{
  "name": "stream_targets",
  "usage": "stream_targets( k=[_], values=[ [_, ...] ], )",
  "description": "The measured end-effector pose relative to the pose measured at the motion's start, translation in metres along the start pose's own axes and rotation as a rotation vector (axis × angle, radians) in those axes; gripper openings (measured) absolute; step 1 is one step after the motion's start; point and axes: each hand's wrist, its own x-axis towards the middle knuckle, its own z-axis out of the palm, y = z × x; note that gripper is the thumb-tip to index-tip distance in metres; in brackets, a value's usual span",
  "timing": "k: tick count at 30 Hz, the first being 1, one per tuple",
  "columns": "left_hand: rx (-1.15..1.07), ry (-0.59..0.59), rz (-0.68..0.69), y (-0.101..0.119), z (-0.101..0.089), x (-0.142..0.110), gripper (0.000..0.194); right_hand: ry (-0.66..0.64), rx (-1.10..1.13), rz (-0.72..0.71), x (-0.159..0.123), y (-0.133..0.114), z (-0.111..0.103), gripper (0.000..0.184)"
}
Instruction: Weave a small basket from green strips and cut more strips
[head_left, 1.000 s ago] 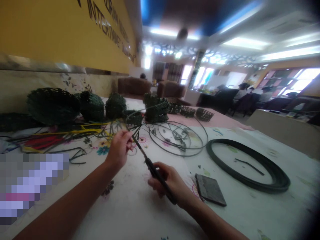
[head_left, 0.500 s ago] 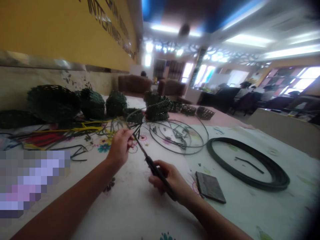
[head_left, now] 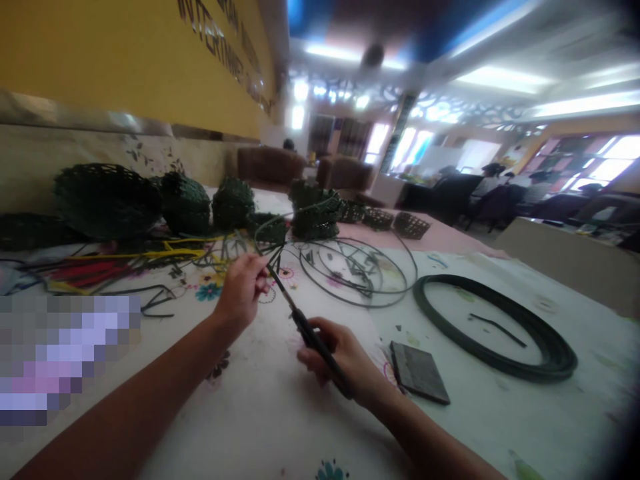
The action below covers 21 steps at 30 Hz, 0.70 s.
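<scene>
My left hand (head_left: 241,288) is closed in a pinch on dark green strips (head_left: 277,253), which fan out just past its fingertips. Closed around a black-handled tool (head_left: 323,353) with a narrow metal shaft, my right hand (head_left: 345,357) sits lower and to the right. The shaft points up and left, its tip end touching or very near the strips at my left fingers; the exact contact is too blurred to tell. A loose loop of thin green strip (head_left: 367,306) spreads over the cloth beyond both hands. A flat grey block (head_left: 420,372) lies beside my right wrist.
A thick dark coil (head_left: 435,325) rests at right, with a short bent strip (head_left: 497,329) inside it. Several dark woven baskets (head_left: 107,203) line the back. Yellow strips (head_left: 175,255) and a red piece (head_left: 85,271) lie at left. People (head_left: 493,180) sit far off.
Almost nothing differs. Both hands keep their hold in nearly the same place, and the view has shifted very slightly.
</scene>
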Motion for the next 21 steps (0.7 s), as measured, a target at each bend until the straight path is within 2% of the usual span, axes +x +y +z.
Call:
stream_targets(
  k=[12,21],
  values=[
    [0.004,0.000,-0.022,-0.0005,-0.0009,-0.0004,0.018,0.006,0.047,0.008,-0.0019,-0.0015,0.0018,0.036],
    [-0.001,-0.025,-0.026,-0.0006,-0.0004,-0.0009,0.017,0.074,-0.044,-0.014,-0.0074,-0.0073,0.0064,0.031]
  ],
)
